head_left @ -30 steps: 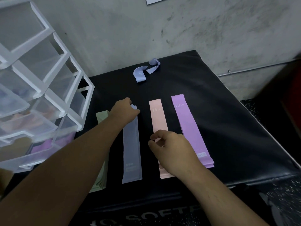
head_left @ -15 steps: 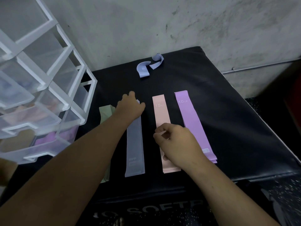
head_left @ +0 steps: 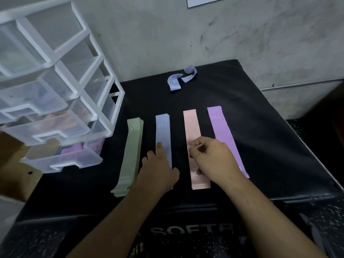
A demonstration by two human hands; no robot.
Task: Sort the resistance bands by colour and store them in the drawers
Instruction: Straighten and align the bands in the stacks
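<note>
Four flat stacks of resistance bands lie side by side on the black bench (head_left: 270, 155): the green stack (head_left: 130, 155) toward 9 o'clock, then the blue stack (head_left: 163, 131), the pink stack (head_left: 192, 127) and the purple stack (head_left: 221, 131) toward 3 o'clock. A twisted blue band (head_left: 181, 79) sits well apart at 12 o'clock, near the wall. The left hand (head_left: 158, 174) rests on the blue stack with its grip spread, the forefinger laid straight along the top band. The right hand (head_left: 212, 161) hovers over the pink stack with its fingers curled; I cannot tell whether that grip pinches a layer or holds nothing. The likeliest slip is lifting only the top band, so that the layers fan out and the stack has to be squared again. The green stack's edges are already stepped, and a left forearm passing just beside it could drag it toward the 6 o'clock edge. The twisted band could be forgotten when the blue ones go in. The drawer unit (head_left: 55, 108) at 10 o'clock has frosted walls, so apart from something purple in the bottom drawer (head_left: 70, 150) its contents read poorly, and a colour could land in the wrong drawer.
</note>
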